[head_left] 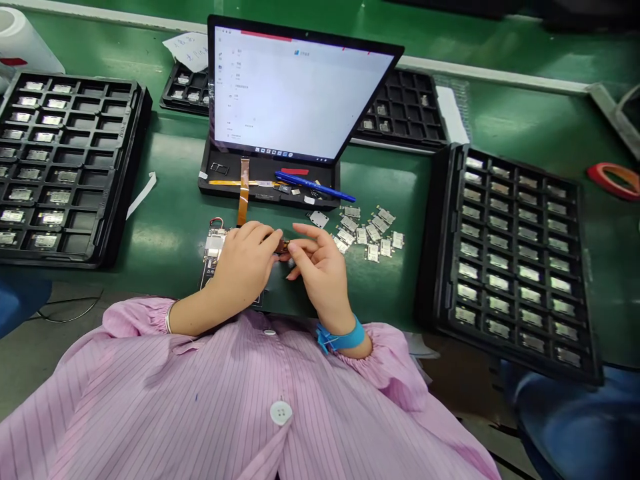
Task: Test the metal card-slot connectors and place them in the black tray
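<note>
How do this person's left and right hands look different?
The left hand is back-up, partly over the circuit board; the right hand shows more of its thumb side. The left hand has a silver bangle near its wrist, the right hand a blue strap. The left hand's fingers lie close together; the right hand's spread more. Both reach a small dark part.

A white bottle [30, 43] (it bears a red mark) is at the far left of the green table [175, 160], and a handwritten note [187, 50] lies toward the back. A curled white strip [143, 195] lies left of a blue pen [315, 186]; a red ring [595, 176] rests at the far right.
</note>
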Tool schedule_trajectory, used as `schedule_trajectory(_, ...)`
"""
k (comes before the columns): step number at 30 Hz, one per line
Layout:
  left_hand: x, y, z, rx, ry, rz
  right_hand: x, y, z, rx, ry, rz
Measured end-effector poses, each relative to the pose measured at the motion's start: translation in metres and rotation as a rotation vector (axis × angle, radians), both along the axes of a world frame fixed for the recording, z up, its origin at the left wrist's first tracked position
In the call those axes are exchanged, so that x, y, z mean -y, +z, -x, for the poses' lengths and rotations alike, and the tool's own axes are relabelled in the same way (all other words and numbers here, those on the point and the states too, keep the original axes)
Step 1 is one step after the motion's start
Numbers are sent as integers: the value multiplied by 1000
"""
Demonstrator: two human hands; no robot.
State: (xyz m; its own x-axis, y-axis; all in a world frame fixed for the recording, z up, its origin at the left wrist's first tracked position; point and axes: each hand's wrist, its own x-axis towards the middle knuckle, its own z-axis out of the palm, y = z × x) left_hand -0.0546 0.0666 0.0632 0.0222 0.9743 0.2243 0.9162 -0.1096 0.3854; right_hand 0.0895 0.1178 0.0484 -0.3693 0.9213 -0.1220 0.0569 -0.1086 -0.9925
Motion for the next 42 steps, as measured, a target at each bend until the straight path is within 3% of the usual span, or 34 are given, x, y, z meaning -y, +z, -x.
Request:
schedule_trajectory(7,-2,-2,5,-14,-28,-126,-3,-1,2,24,57,15)
schedule_trajectory(12,-1,-2,3,-21,-10,-126,-2,-2,3,36,35,12)
schedule_trajectory(19,22,-1,11,5,62,-114,-2,-9,-1,11,-2,1)
schedule_trajectory(23,36,-8,18,-45,25,-102,-2,-11,-2,16,-16,-20)
schedule_trajectory(30,40,-20,19,-72,5,-152,0,-5,-3,47,-45,-49)
schedule_trajectory(33,39,-19,19,-73,7,-154,6,2,-3,-29,-3,74)
schedule_trajectory(37,40,-19,20,-79,1,-155,14,13,-2,-146,264,443)
schedule_trajectory(42,40,-20,19,-85,5,-181,13,17,-1,-254,281,583)
